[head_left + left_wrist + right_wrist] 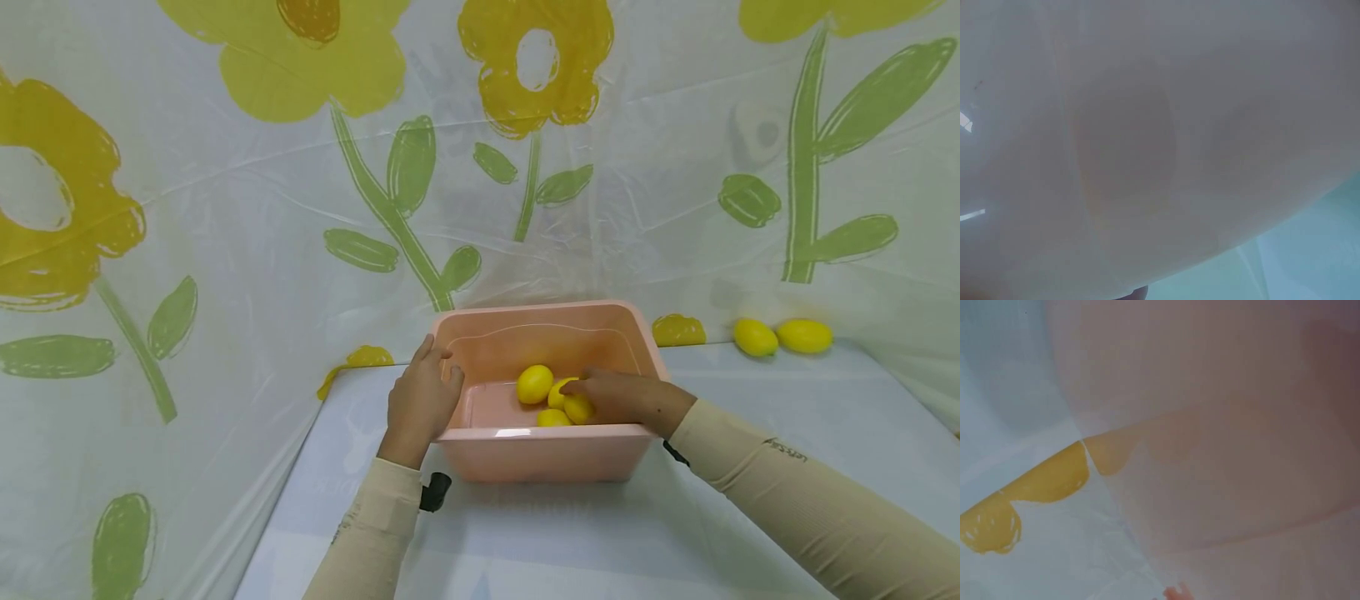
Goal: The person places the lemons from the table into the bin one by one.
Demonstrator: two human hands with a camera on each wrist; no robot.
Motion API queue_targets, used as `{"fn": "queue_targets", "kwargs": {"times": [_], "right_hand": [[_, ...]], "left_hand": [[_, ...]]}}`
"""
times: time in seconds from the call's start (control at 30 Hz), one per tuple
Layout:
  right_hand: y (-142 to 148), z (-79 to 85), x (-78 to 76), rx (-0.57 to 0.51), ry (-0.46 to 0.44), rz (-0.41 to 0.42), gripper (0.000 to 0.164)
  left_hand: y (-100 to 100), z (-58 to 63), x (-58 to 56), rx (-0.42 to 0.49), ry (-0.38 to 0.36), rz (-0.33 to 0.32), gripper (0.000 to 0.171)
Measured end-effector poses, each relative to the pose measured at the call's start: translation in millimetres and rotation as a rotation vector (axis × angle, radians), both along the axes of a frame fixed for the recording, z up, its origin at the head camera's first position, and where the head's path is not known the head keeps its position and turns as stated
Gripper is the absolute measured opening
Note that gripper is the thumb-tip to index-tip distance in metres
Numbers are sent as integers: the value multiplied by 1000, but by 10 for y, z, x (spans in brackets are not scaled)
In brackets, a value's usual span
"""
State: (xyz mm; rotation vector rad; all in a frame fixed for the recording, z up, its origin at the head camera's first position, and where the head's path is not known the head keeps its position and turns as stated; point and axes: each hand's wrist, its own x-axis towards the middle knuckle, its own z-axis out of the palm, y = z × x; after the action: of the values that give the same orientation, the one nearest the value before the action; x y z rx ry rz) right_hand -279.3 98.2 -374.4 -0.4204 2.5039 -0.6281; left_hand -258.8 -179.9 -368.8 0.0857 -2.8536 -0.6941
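Note:
A pink plastic basin (540, 454) stands on the table, with several yellow lemons (535, 384) lying on its floor. At the left rim is my left hand (422, 402), its fingers loosely spread over the edge and nothing seen in them. My right hand (621, 397) reaches over the right rim into the basin. Its fingers grip a lemon (579, 409) near the front wall, beside other lemons; the thumb is hidden. The left wrist view is mostly filled by the basin's wall (1147, 156), and the right wrist view also shows the wall (1241, 462) close up.
Two more lemons (804, 336) lie at the table's back right edge. Behind the basin hangs a pale sheet (645, 208) printed with yellow flowers. A light cloth covers the table (757, 433).

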Motion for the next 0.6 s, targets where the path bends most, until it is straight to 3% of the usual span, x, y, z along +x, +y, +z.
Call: {"fn": "queue_targets", "kwargs": {"times": [0.1,0.33,0.6], "right_hand": [[3,1,-22,100,125,147,60],[-8,-14,-47,164,220,159,59],[-30,-4,-89,204,233,128,54]], "left_hand": [[2,-4,-4,1,-5,2,44],[-1,-6,1,-3,9,-2,42],[-8,-1,9,-6,24,-6,43]]}}
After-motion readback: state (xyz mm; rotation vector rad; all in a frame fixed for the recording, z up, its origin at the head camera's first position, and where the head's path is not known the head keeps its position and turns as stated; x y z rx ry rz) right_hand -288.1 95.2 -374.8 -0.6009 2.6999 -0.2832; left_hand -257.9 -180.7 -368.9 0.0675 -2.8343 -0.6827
